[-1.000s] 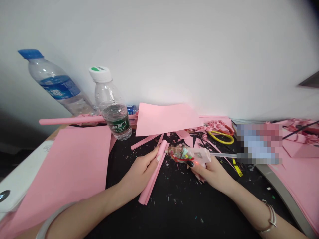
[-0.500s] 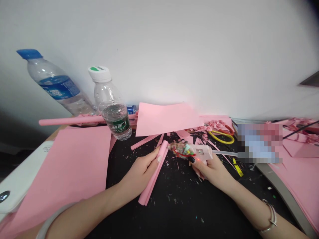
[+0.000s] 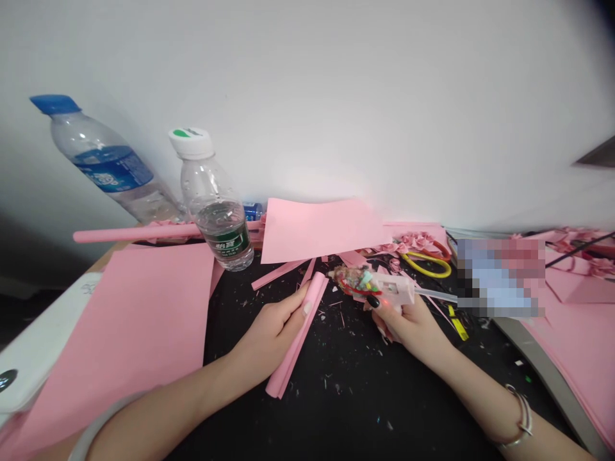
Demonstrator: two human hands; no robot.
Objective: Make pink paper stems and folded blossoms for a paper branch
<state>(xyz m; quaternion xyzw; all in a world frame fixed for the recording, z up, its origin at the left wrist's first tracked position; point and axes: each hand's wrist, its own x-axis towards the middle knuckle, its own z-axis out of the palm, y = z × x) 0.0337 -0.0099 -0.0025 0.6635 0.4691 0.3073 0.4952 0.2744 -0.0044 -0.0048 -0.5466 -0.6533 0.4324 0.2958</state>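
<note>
Gripping pink paper roll (image 3: 298,334), glue gun (image 3: 394,290), green-labelled 怡宝 bottle (image 3: 223,235)

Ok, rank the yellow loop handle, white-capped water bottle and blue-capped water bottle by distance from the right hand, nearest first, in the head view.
From the right hand:
1. yellow loop handle, just ahead, beyond the hand
2. white-capped water bottle, well to the left, against the wall
3. blue-capped water bottle, farthest left, leaning tilted

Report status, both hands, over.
Left hand gripping rolled pink paper. Right hand holding pink hot glue gun. Pink paper strips lying just beyond the roll.
</note>
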